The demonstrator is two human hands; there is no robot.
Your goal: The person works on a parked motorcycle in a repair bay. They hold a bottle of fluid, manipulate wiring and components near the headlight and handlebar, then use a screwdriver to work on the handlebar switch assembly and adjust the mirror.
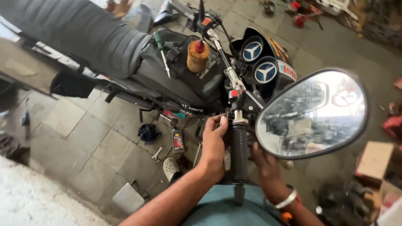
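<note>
**Two hands at the handlebar grip**

Both hands work at one landmark, the black handlebar grip (240,150). Left hand (213,146) is curled against the grip's left side near its top, fingertips hooked at the chrome collar, probably to steady it. Right hand (264,161) reaches in behind the grip, under the round mirror (312,113); whether it clasps anything cannot be told. Beyond the grip: twin gauges (259,60), then an oil can (197,56) on the tank.

A small grey oil bottle (178,141) with a red label lies on the floor; brown cardboard box (374,160) at right.
</note>
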